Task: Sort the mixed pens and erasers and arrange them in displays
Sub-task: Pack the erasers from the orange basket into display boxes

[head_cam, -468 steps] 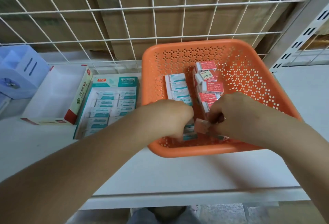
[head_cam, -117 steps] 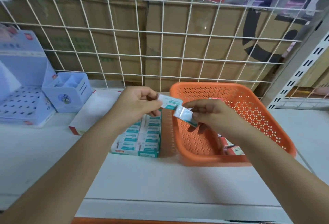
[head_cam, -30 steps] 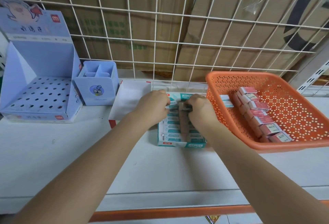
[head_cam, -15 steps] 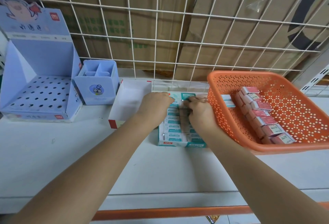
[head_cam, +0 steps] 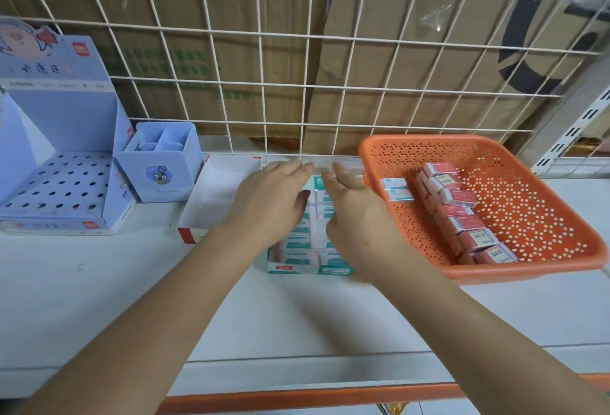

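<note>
Left hand and right hand, fingers straight and holding nothing, are likely levelling rows in the eraser box beneath. Red erasers lie right of the fingers, unsorted.

Red "deli" brand badge on the header of the blue display stand | large Chinese characters across that header, not clearly legible | green print on the cardboard boxes at the back, blurred | labels on the erasers in the orange basket, too small to read
</note>
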